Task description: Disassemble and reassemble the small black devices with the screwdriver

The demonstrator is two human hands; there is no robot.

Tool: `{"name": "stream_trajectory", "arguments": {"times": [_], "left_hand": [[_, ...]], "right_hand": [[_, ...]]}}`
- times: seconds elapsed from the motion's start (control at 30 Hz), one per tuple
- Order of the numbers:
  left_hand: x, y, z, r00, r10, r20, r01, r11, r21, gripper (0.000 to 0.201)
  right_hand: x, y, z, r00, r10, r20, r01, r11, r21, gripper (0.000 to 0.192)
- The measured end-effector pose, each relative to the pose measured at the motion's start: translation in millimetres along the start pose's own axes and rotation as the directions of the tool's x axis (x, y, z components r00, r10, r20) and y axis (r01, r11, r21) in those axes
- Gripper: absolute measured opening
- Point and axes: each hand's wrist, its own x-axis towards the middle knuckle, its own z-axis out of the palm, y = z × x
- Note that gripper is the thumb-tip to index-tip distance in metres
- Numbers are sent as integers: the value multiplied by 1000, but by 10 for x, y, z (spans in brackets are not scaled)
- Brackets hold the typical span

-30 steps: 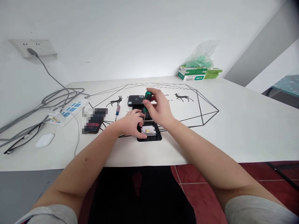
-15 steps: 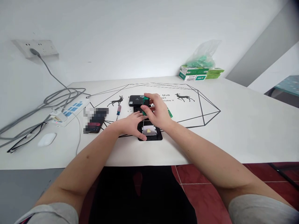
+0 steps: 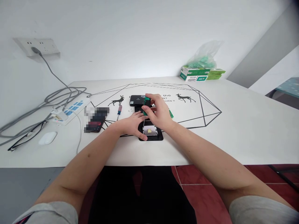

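Observation:
A small black device (image 3: 157, 137) lies open on the white table (image 3: 233, 124), showing a silver plate with a gold square inside. My right hand (image 3: 158, 113) grips a green-handled screwdriver (image 3: 146, 105) upright, its thin shaft pointing down into the device's back left corner. My left hand (image 3: 132, 124) rests on the device's left edge, fingers curled against it. A black cover (image 3: 136, 100) lies just behind the hands.
A red-and-blue screwdriver (image 3: 119, 111) and a dark phone (image 3: 95, 123) lie left of the device. Farther left are a power strip (image 3: 70, 111) with grey cables, glasses (image 3: 25, 137) and a white mouse (image 3: 47, 137). Green boxes (image 3: 201, 74) under a plastic bag stand at the back right.
My right hand has lowered slightly and shifted its fingers on the green handle, as if turning it. The left hand has stayed on the device.

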Motion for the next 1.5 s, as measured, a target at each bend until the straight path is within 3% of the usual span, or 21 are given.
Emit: {"name": "stream_trajectory", "arguments": {"times": [0.13, 0.33, 0.47, 0.63, 0.8, 0.87, 1.07, 1.23, 1.4, 1.5], "left_hand": [[6, 4, -16, 999, -6, 42, 7, 1000, -21, 123], [48, -60, -10, 997, 43, 60, -41, 999, -24, 133], [63, -114, 27, 999, 25, 43, -26, 999, 23, 134], [67, -114, 18, 998, -15, 68, 11, 998, 58, 136], [60, -59, -23, 995, -44, 90, 39, 998, 54, 135], [57, -45, -30, 993, -67, 95, 62, 997, 55, 136], [43, -5, -60, 988, -100, 120, 94, 994, 59, 136], [35, 23, -81, 988, -95, 121, 87, 994, 68, 134], [58, -46, -51, 993, -53, 105, 46, 996, 72, 134], [70, -91, -32, 996, -14, 92, 8, 998, 69, 133]], "right_hand": [[2, 42, 17, 998, -54, -22, 55, 996, 65, 42], [59, 35, 6, 996, -91, 3, 86, 946, 311, 37], [81, -18, -25, 997, -48, 66, 16, 905, 426, 31], [95, 0, -71, 986, 40, 165, -117, 863, 491, 38], [130, 80, -93, 955, 69, 290, -250, 717, 651, 44], [145, 103, -100, 946, 78, 315, -277, 701, 657, 43], [172, 163, -119, 997, -6, 78, -27, 912, 409, 38], [154, 140, -103, 1000, -21, -7, 22, 917, 399, 32], [131, 98, -64, 996, 71, -54, -41, 897, 439, 25], [122, 92, -41, 994, 110, -26, -86, 884, 460, 34]]}}
